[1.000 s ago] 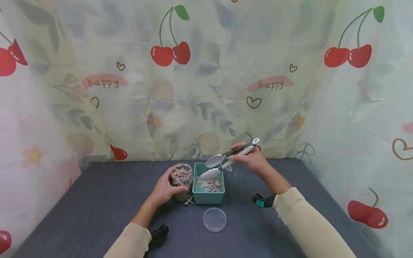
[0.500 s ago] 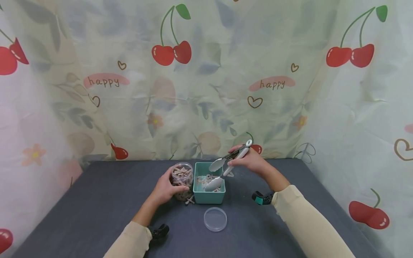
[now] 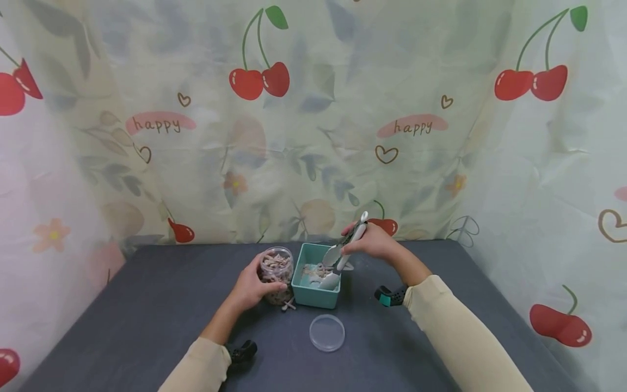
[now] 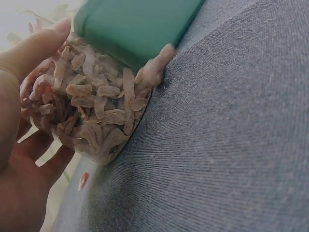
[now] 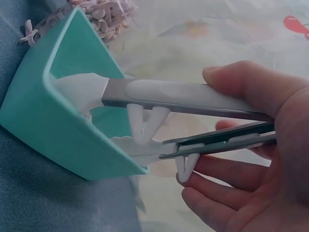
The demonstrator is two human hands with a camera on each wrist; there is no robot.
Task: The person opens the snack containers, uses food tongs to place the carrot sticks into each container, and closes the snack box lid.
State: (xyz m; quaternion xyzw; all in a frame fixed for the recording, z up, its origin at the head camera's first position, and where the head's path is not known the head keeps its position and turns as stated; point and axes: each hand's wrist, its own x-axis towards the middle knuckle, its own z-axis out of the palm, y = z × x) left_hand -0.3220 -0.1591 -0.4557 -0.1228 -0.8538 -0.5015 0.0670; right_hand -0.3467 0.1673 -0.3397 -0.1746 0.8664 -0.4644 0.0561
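The right hand (image 3: 374,242) is clenched round a pair of tongs (image 3: 343,257), thumb on the upper arm and fingers curled under the lower one. The tongs have flat grey metal arms faced with smooth white plastic grips and broad, spoon-shaped white tips. They slant steeply down to the left, tips spread apart and dipped inside the green box (image 3: 315,275). The box is a small square tub of matte teal plastic with rounded corners and slightly flared walls. It sits on the far middle of the table (image 3: 147,316) and holds a shallow scatter of pale, dry, curled flakes (image 3: 313,269).

Just left of the box, touching its side, stands a jar (image 3: 276,274). It is round, of clear plastic, open at the top and packed with the same beige, wrinkled, strip-like flakes. The left hand (image 3: 250,288) grasps it, fingers and thumb wrapped round its near and left side. The left wrist view shows the flakes pressed against the clear wall, and the jar's base on the cloth.

A few stray flakes lie on the table at the jar's foot. Nearer, right of the jar, lies a flat, round, clear lid (image 3: 326,332). The table is covered in dark grey, finely woven fabric. Behind it hangs a thin, creased curtain (image 3: 313,120) printed with cherries.
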